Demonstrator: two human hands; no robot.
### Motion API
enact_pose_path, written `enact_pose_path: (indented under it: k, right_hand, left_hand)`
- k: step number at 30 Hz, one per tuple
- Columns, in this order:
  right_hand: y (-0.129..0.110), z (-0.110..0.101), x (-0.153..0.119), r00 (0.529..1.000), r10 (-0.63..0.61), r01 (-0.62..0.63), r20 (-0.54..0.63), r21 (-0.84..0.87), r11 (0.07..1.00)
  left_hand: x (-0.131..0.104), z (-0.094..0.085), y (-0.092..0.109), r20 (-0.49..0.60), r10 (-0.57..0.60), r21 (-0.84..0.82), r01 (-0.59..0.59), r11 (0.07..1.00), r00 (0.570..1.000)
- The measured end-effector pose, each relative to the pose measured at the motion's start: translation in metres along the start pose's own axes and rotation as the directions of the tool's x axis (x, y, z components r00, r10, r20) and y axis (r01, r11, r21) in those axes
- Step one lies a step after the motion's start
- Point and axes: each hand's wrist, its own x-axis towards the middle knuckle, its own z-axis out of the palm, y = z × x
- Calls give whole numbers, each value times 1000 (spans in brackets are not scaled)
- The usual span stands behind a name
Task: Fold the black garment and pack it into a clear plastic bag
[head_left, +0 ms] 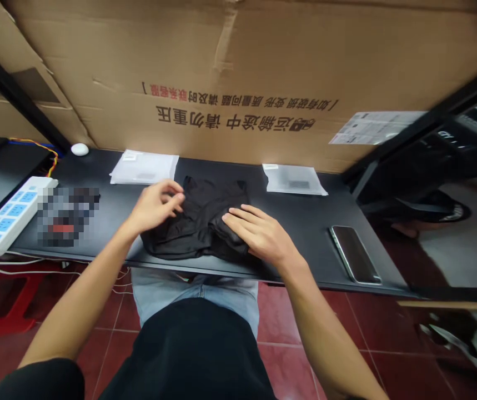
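A black cloth garment (196, 222) lies spread, somewhat wrinkled, on the dark table (305, 233) in front of me. Over its upper left part is my left hand (157, 204), fingers curved and apart, with nothing visible between them. My right hand (261, 230) rests on the garment's right side, palm down, its fingers stretched out. Behind the garment lie two flat translucent packets, one at the left (144, 168) and one at the right (294, 179).
A large cardboard box (205, 66) stands along the table's back edge. On the left are a white power strip (15, 214), a blurred-out item (65, 216) and a white rounded object (80, 149). A phone (355, 254) lies near the right end.
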Motion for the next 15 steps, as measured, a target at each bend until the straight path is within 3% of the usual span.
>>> enact_pose_path:
  k: [1,3,5,7,11,15]
  right_hand:
    - [2,1,-2,999,29,-29,42,1,1000]
    - [4,6,-5,987,102,-106,124,24,994]
    - [5,12,-7,971,164,-178,172,70,981]
    - [4,17,-9,961,204,-226,185,110,968]
    - [-1,16,-9,949,224,-251,223,104,962]
    - [-8,13,-8,920,287,-303,267,17,953]
  left_hand:
    - [6,-20,-10,-122,70,178,-48,983,990]
    - [17,-60,-31,-202,165,515,-39,856,965]
    - [28,-93,-50,-141,148,734,3,679,979]
    - [36,-115,-64,-50,73,837,2,547,996]
    - [48,-132,-71,-2,-24,917,12,399,1000]
    - [56,-134,-55,-65,-59,948,80,307,996]
